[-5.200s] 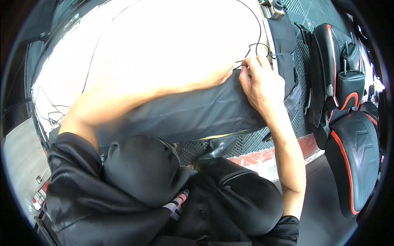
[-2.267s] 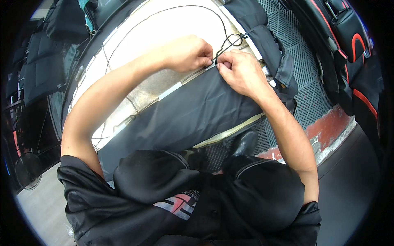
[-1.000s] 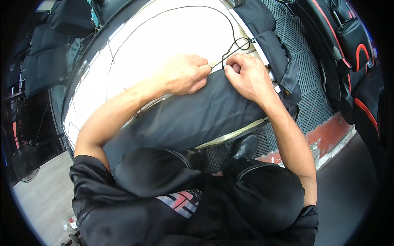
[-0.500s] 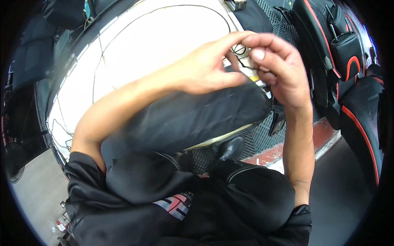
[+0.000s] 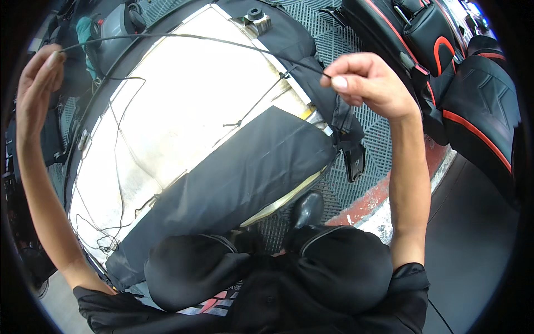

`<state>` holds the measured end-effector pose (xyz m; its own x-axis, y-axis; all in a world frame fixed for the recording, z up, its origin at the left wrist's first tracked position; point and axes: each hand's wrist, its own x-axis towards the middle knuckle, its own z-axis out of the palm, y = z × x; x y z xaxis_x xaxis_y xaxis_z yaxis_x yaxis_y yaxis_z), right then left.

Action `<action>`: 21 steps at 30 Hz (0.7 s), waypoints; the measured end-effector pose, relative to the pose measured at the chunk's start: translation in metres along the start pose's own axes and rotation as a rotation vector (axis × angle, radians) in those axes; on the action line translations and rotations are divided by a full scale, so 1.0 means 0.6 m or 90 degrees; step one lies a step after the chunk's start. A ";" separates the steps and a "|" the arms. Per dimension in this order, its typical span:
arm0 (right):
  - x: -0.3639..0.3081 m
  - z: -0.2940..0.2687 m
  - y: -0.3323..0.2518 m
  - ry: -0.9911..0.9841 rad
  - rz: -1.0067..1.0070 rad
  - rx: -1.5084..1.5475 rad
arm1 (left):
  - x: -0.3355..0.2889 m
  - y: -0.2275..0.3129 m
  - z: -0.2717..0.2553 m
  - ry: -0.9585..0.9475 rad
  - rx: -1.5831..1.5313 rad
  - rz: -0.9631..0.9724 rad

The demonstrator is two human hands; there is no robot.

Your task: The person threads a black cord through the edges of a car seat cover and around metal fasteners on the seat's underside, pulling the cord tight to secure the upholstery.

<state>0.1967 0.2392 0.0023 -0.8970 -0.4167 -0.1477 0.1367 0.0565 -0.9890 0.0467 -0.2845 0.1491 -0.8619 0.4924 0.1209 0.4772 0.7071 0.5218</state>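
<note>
A thin black cord [image 5: 194,37] stretches in a shallow arc across the far part of the view. My left hand [image 5: 40,89], raised at the far left, pinches one end of this stretch. At the right, my right hand [image 5: 372,83] grips the other end between thumb and forefinger. Below the cord lies a large seat cushion with a white underside [image 5: 183,106] and a black cover flap [image 5: 239,167] folded along its near side. A short knotted length of cord [image 5: 258,100] crosses the white part near its right edge. Looser cord [image 5: 118,150] trails over its left side.
Black seats with red trim [image 5: 481,106] stand at the right. Grey grid matting [image 5: 339,94] covers the floor, with a red and white painted strip [image 5: 372,211] nearer me. A round black knob on a metal bracket [image 5: 257,21] sits at the cushion's far corner.
My hands were close together over the right of the cushion. The left has swung far out to the left, drawing the cord out between them; the right stays at the right side.
</note>
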 end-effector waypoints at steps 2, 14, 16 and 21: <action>0.029 0.018 -0.019 0.042 -0.068 -0.011 | -0.016 -0.022 -0.043 0.028 0.047 -0.069; 0.164 0.178 -0.072 -0.037 0.027 -0.124 | -0.123 -0.236 -0.106 0.184 -0.090 -0.149; 0.147 0.175 -0.061 -0.100 0.055 -0.109 | -0.139 -0.251 -0.113 0.211 -0.065 -0.135; 0.031 0.156 0.080 0.131 0.016 -0.310 | -0.136 -0.294 -0.136 0.169 -0.020 -0.113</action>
<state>0.2258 0.1491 -0.0475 -0.9665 -0.2258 -0.1220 -0.0074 0.4995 -0.8663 0.0189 -0.4911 0.1162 -0.9477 0.2111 0.2393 0.3138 0.7519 0.5798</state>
